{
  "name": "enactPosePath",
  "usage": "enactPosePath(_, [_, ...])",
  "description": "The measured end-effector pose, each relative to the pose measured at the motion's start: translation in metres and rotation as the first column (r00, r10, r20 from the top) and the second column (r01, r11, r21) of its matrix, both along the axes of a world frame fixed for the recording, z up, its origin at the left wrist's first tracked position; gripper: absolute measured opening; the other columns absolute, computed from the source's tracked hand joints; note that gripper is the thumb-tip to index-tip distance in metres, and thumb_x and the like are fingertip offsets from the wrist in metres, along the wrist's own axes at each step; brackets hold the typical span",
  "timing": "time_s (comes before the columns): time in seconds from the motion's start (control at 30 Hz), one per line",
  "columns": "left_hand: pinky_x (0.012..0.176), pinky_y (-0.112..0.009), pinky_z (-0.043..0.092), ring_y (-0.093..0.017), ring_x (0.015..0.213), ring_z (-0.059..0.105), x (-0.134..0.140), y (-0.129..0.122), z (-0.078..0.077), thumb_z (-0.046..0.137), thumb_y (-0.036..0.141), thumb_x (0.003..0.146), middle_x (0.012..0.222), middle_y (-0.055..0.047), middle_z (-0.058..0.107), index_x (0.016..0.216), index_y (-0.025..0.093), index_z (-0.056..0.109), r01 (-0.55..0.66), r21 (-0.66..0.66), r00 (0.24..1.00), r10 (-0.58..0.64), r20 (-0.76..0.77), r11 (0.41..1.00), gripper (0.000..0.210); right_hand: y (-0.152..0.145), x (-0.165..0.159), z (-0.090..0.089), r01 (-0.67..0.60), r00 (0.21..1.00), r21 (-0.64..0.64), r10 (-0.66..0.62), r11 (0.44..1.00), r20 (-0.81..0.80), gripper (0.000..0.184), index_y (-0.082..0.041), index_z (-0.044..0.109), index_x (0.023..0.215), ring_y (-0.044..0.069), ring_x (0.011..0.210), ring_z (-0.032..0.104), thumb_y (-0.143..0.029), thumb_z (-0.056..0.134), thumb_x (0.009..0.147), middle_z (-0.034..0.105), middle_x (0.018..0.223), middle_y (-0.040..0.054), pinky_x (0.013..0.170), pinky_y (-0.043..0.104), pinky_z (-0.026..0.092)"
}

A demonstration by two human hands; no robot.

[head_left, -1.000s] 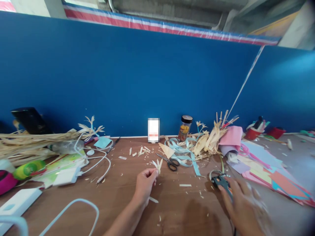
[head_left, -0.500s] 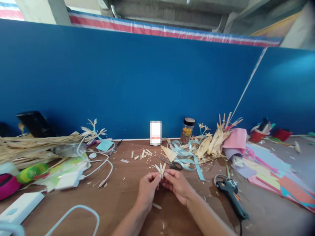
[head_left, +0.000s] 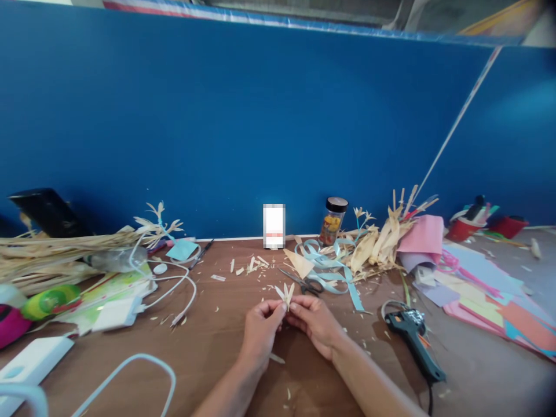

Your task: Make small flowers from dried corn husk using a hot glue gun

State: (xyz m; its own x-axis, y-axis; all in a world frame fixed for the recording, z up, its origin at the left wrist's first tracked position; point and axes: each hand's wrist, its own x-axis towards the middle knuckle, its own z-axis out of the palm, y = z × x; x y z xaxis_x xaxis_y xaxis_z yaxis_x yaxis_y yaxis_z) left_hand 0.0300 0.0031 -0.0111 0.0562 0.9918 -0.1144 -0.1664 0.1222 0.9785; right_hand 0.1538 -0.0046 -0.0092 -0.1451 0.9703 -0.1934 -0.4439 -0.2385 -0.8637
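Observation:
Low over the brown table, a small pale flower of dried husk petals (head_left: 285, 293) points upward between my two hands. My left hand (head_left: 263, 331) is closed, its thumb and fingertips pinching the flower's base from the left. From the right, my right hand (head_left: 316, 324) pinches the same base, fingers curled. The fingers cover the lower end of the flower. Just beyond the hands lie dark-handled scissors (head_left: 309, 285), beside a triangular husk piece (head_left: 299, 264) and a curled light blue ribbon (head_left: 334, 271).
A glue gun (head_left: 414, 341) lies at the right, near coloured paper sheets (head_left: 499, 307). Behind the ribbon stand a black-lidded jar (head_left: 333, 221) and a husk bundle (head_left: 373, 252). White cables (head_left: 189, 295), a power strip (head_left: 37, 368) and more husks (head_left: 65, 249) occupy the left.
The camera view has tipped slightly downward, so the background shifts up. Both hands keep their pinch on the flower, with hardly any movement.

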Motion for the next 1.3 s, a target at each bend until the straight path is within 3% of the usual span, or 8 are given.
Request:
enactPosePath(0.53, [0.045, -0.017, 0.034, -0.006, 0.045, 0.042, 0.0009, -0.0002, 0.0004, 0.064, 0.028, 0.062, 0.049, 0.003, 0.054, 0.064, 0.011, 0.064, 0.004, -0.028, 1.0, -0.004, -0.002, 1.0, 0.017, 0.0002, -0.0039, -0.0004, 0.043, 0.998, 0.022, -0.044, 0.999, 0.045, 0.026, -0.012, 0.066, 0.083, 0.014, 0.065, 0.06, -0.029, 0.068, 0.063, 0.066, 0.073, 0.0052, 0.074, 0.034, 0.046])
enactPosePath(1.0, [0.047, -0.017, 0.035, -0.007, 0.048, 0.045, 0.0005, -0.0014, 0.0064, 0.065, 0.027, 0.062, 0.056, 0.0, 0.06, 0.074, 0.011, 0.066, 0.087, -0.027, 0.996, -0.087, -0.021, 0.996, 0.02, 0.0005, -0.0039, -0.0049, 0.1, 0.994, 0.043, -0.102, 0.994, 0.05, 0.036, -0.012, 0.065, 0.083, 0.016, 0.065, 0.06, -0.037, 0.069, 0.059, 0.066, 0.072, 0.0059, 0.07, 0.033, 0.047])
enactPosePath(1.3, [0.048, -0.019, 0.036, -0.009, 0.049, 0.049, 0.002, -0.0007, 0.0051, 0.064, 0.027, 0.061, 0.057, -0.002, 0.063, 0.072, 0.011, 0.066, 0.087, -0.017, 0.994, -0.088, -0.058, 0.996, 0.02, -0.0005, -0.002, -0.0052, 0.144, 0.975, 0.072, -0.154, 0.987, 0.158, 0.031, -0.012, 0.066, 0.078, 0.016, 0.064, 0.059, -0.036, 0.069, 0.059, 0.066, 0.068, 0.0042, 0.071, 0.033, 0.047])
